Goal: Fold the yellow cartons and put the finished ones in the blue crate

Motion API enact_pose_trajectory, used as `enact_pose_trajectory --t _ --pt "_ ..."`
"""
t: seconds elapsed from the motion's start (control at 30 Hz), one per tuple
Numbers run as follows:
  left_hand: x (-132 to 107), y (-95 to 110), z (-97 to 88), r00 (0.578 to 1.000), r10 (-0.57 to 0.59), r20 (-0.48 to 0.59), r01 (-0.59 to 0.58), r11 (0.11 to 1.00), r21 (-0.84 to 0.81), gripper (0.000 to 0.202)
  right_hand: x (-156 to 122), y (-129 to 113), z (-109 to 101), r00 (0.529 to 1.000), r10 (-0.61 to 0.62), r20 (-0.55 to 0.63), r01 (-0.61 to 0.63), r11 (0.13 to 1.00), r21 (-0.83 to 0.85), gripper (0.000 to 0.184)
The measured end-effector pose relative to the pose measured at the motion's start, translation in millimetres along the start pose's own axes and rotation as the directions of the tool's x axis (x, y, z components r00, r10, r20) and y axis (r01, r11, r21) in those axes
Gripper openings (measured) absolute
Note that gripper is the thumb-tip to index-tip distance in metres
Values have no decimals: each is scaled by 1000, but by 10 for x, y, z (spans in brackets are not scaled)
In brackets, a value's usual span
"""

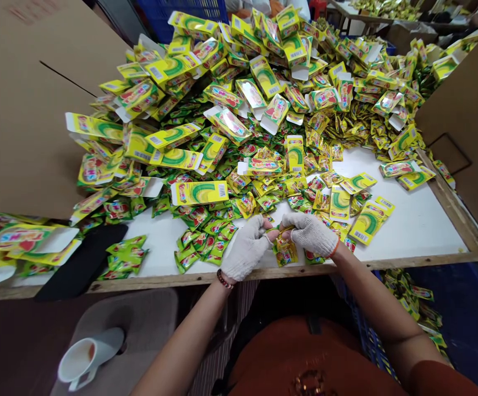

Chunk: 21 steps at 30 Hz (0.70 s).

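My left hand (247,248), in a white knit glove that leaves the fingertips bare, is pinched near the table's front edge. My right hand (312,235), gloved alike, is closed opposite it. Between them they grip small yellow-green candy packets (280,235); how many is hidden by the fingers. Just below lies a yellow packet (286,256), close under the fingertips. Left of my left hand is a cluster of green packets (205,237). Several yellow folding cartons (368,221) lie right of my right hand, near a carton standing on end (340,202).
A large heap of cartons (199,132) and packets covers the back of the white table (422,220). Cardboard boxes flank it, left (28,126) and right (465,121). A wooden rim (420,261) edges the front. A cup (90,355) sits on a stool (148,319) below left; a blue crate (465,308) stands below right.
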<state>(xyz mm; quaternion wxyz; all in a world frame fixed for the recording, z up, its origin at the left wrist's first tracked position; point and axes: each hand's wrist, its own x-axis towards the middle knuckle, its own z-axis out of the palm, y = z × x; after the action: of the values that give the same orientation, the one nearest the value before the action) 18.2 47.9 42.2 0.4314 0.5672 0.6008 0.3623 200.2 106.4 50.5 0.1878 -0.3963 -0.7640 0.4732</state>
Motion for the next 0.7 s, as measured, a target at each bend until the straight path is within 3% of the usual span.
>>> enact_pose_trajectory --t 0.1,0.23,0.3,0.4,0.5,0.57,0.63,0.7 --pt "15 35 7 999 -13 31 15 996 -82 31 -2 37 22 996 -43 -84 41 999 -25 15" --pt "29 39 38 999 30 31 -26 994 -105 24 -31 77 54 958 -124 -257 123 992 -21 47" --pt "26 27 61 997 64 47 -61 996 -69 18 -56 80 57 977 -131 -170 143 988 59 45" --pt "22 38 47 991 102 88 -110 990 94 15 -86 87 65 996 -92 10 89 983 159 28" --pt "71 109 -126 989 133 63 -146 929 341 19 -100 120 104 999 1 -33 4 990 140 16" --pt "160 163 -350 979 201 -20 -152 801 580 18 -102 145 140 994 29 -104 -17 993 118 11" --pt "286 189 -626 953 293 -81 -104 564 819 27 -103 153 170 990 23 -141 -7 994 111 10" --pt "419 182 -889 948 309 -74 -31 321 946 50 -105 138 186 990 13 -143 4 993 115 11"
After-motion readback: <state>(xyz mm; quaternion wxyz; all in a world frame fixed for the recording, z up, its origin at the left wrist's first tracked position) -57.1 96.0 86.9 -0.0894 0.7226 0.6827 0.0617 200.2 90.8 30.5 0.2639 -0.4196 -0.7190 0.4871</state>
